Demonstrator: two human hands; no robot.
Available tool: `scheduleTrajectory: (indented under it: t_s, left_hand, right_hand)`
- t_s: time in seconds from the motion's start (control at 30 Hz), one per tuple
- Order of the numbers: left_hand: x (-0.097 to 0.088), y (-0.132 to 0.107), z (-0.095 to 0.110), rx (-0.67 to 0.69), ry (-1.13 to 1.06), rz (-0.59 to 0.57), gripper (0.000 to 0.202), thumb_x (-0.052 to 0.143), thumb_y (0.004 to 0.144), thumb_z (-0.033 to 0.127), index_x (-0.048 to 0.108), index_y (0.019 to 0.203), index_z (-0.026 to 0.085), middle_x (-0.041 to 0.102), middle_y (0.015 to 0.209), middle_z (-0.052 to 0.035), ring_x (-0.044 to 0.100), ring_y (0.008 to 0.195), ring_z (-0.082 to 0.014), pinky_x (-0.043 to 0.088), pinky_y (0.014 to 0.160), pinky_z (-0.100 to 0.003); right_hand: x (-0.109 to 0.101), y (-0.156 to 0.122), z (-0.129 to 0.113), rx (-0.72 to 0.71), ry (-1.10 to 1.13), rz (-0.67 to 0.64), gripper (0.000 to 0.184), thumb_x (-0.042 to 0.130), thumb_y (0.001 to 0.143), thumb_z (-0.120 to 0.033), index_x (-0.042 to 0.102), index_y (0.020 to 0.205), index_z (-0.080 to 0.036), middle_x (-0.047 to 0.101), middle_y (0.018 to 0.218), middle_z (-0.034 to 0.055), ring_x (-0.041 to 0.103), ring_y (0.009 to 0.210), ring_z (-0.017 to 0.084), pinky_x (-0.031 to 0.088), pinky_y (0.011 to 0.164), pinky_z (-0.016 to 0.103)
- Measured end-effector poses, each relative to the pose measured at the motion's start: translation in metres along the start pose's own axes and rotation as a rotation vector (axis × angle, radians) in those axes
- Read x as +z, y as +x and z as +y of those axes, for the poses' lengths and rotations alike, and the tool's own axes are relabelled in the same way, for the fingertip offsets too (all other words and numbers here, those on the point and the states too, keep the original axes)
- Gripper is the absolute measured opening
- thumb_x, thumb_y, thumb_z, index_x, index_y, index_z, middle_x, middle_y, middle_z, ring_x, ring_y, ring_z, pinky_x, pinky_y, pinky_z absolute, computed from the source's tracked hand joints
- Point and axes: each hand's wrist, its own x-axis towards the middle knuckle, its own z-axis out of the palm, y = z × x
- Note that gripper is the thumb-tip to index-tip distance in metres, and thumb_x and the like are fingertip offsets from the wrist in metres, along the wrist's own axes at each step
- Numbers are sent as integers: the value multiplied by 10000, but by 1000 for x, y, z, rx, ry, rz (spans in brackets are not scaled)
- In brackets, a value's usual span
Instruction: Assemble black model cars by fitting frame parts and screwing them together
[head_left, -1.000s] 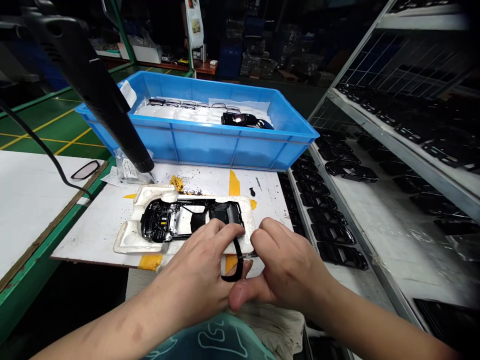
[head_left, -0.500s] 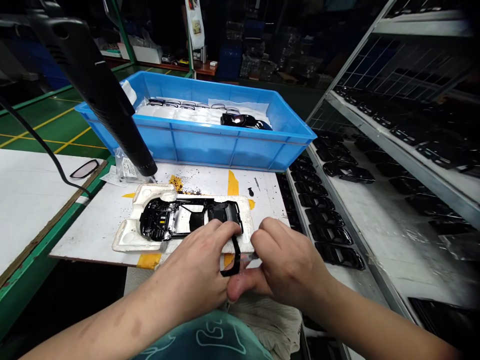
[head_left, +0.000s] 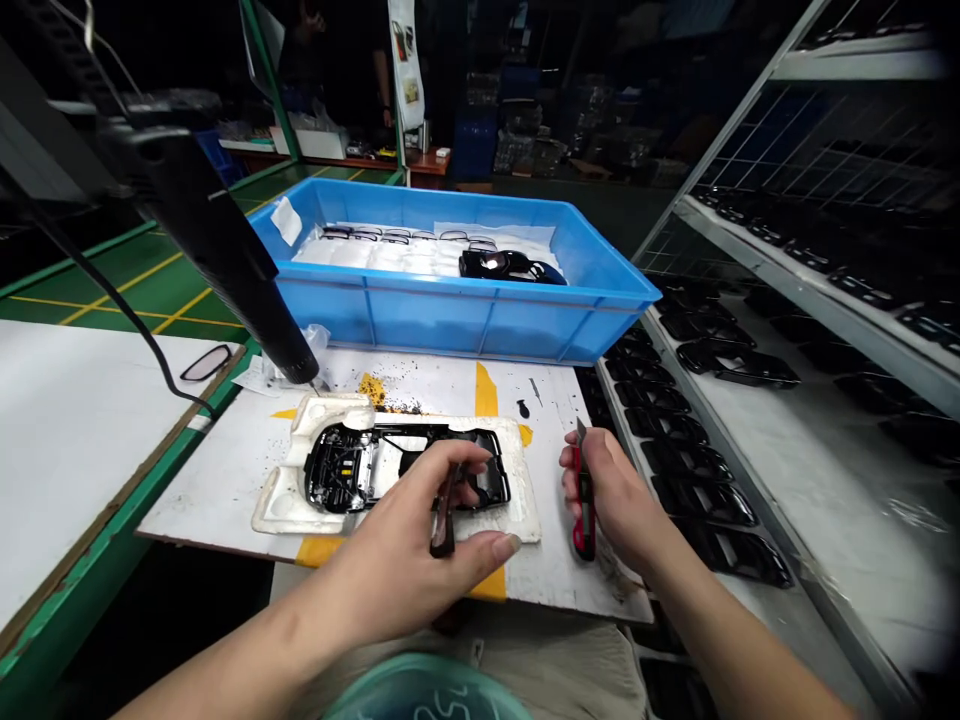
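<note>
left hand (head_left: 416, 550): pinches thin black part (head_left: 442, 520) over near edge of foam cradle (head_left: 277, 500) | right hand (head_left: 619, 500): clenches red knife (head_left: 583, 505) upright, just right of cradle, above table (head_left: 217, 480)

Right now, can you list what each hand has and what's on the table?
Left hand: pinches a thin dark piece
Right hand: holds a red-handled knife, blade pointing away
In front: black car shell lying in a white foam cradle
Behind: blue bin
Right side: rows of black parts
</note>
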Motion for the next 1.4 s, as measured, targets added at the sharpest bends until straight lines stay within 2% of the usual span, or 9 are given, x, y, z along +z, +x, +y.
scheduleTrajectory:
  t_s: [0.2, 0.37, 0.5, 0.57, 0.7, 0.87, 1.17, 1.27, 1.4]
  left_hand:
    - [-2, 11, -9, 18, -755, -105, 368, 648, 902, 241, 513, 1244, 213, 595, 1186, -98, 622, 955, -163, 476, 878, -335]
    - [-2, 13, -8, 26, -1002, -181, 441, 529, 928, 132, 464, 1361, 180, 657, 1161, -165, 698, 903, -218, 494, 826, -373]
    - [-2, 9, -5, -19, -985, -273, 533, 546, 908, 133, 425, 1423, 202, 653, 1147, -142, 681, 919, -212, 470, 873, -403]
    - [-1, 6, -1, -59, -961, -327, 562, 559, 895, 151, 416, 1435, 218, 665, 1058, -113, 668, 892, -213, 458, 865, -416]
    - [0, 0, 9, -175, -813, -400, 441, 537, 898, 180, 529, 1338, 140, 670, 879, -104, 608, 793, -170, 418, 775, -338]
    - [3, -6, 7, -151, -743, -376, 474, 543, 895, 220, 502, 1364, 166, 660, 859, -84, 579, 770, -158, 368, 649, -264]
    - [13, -10, -7, -185, -759, -384, 408, 539, 905, 188, 529, 1307, 117, 685, 864, -115, 619, 765, -174, 429, 704, -309]
    - [14, -12, -9, -135, -897, -294, 540, 553, 888, 165, 433, 1415, 169, 701, 988, -121, 672, 853, -209, 473, 809, -374]
    - [16, -13, -9, 27, -1006, -105, 599, 546, 880, 181, 380, 1455, 196, 608, 1316, -138, 598, 1197, -279, 351, 1110, -492]
  right_hand:
    - [22, 36, 55, 41, 62, 154, 600, 403, 930, -703, 441, 1258, -202, 615, 979, 97, 659, 862, 264, 560, 780, 451]
    - [15, 20, 38, -204, -62, 241, 389, 586, 886, -611, 673, 928, -234, 508, 1275, 92, 442, 1283, 300, 270, 1148, 468]
    - [4, -11, -32, -527, 41, 25, 90, 705, 892, -330, 638, 871, -272, 615, 1080, 6, 598, 1027, 182, 474, 908, 292]
    - [5, -23, -71, -582, 81, -197, 165, 686, 913, -238, 628, 1043, -320, 661, 1032, -31, 628, 773, 112, 506, 682, 214]
    - [13, -28, -111, -603, -116, -409, 236, 679, 893, -147, 622, 1074, -287, 692, 928, -66, 605, 654, 60, 465, 596, 148]
    - [24, -22, -107, -665, -148, -433, 119, 583, 931, -121, 621, 969, -227, 664, 821, -59, 619, 724, 65, 464, 664, 145]
    - [32, -33, -94, -243, 212, -459, 74, 668, 905, -199, 658, 963, -244, 712, 824, -44, 673, 720, 89, 523, 630, 138]
    - [22, -37, -81, -254, 211, -336, 190, 657, 930, -266, 664, 1118, -288, 724, 972, -14, 670, 748, 104, 534, 659, 168]
    - [19, -55, -58, -231, 188, -11, 120, 667, 927, -360, 713, 978, -262, 701, 964, 18, 647, 850, 136, 526, 751, 187]
